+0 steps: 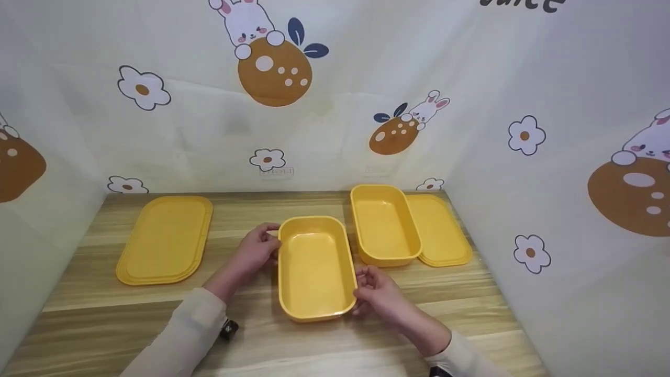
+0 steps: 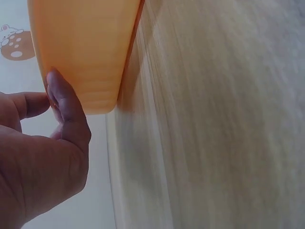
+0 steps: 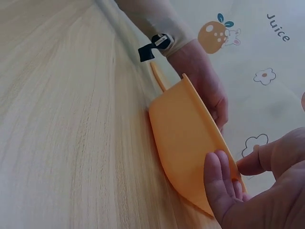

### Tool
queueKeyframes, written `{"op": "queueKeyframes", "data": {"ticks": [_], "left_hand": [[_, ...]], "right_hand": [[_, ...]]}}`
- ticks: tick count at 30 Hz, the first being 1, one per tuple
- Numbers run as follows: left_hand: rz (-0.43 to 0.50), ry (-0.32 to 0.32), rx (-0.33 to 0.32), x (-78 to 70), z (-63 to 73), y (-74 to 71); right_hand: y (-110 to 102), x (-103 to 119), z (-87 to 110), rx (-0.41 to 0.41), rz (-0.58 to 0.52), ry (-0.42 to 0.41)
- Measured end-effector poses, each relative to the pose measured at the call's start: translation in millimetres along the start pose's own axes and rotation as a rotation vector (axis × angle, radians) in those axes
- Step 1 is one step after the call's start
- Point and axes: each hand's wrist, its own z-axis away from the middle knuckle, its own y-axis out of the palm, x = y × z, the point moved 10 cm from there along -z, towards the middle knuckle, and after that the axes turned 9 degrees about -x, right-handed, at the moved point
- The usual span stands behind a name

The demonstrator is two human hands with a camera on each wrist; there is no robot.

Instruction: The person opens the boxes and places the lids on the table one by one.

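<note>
A yellow rectangular food container (image 1: 316, 275) with rounded corners stands without a lid in the middle of the wooden table, its inside bare. At its left rim, toward the far end, my left hand (image 1: 255, 250) pinches the edge between thumb and fingers. My right hand (image 1: 381, 294) holds the opposite rim near the front right corner. In the right wrist view, the thumb lies on the rim and the fingers lie against the outer wall of the container (image 3: 183, 136). The left wrist view shows the container's side wall (image 2: 88, 52) close to the tabletop.
A second yellow container (image 1: 384, 225) stands behind to the right, beside or partly over a yellow lid (image 1: 442, 230). Another yellow lid (image 1: 167, 238) lies flat at the far left. Printed fabric walls (image 1: 335, 125) enclose the table (image 1: 261, 345) at the back and sides.
</note>
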Motion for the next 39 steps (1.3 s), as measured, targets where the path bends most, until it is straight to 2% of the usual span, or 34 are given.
{"op": "queueKeyframes", "data": {"ticks": [22,29,39], "left_hand": [[0.023,0.043,0.01,-6.0,-2.1,-2.3],[-0.011,0.014,0.004,-1.0,-3.4,-8.1],[-0.053,0.015,0.003,-3.0,-8.0,-15.6]], "right_hand": [[-0.3,1.3,-2.9,-0.038,-0.066,0.016],[5.0,1.9,-3.5,-0.038,-0.082,0.025],[11.8,7.8,-8.5,-0.029,-0.062,-0.005]]}}
